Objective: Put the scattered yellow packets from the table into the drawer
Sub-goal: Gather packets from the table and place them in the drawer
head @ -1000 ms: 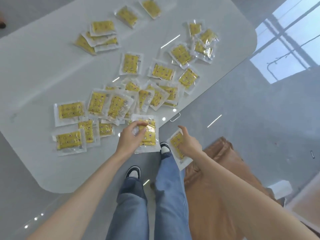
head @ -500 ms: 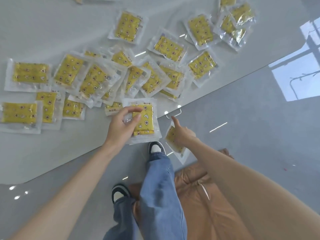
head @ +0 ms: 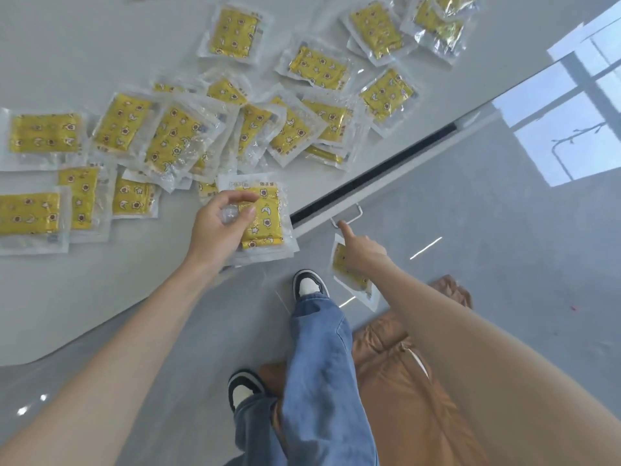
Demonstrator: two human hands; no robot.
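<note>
The drawer [head: 386, 172] has just slid open a crack, the right hand [head: 364, 255] hooking its handle [head: 347, 215] with one finger, its grip also pinching a packet [head: 349, 275]. The left hand [head: 218, 227] clamps its grip on a stack [head: 265, 216] at the table [head: 100, 280] edge, nearly ready to drop in

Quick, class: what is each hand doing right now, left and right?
Left hand: pinches a yellow patterned packet in clear plastic.
Right hand: holds another yellow packet, index finger at the metal drawer handle.
</note>
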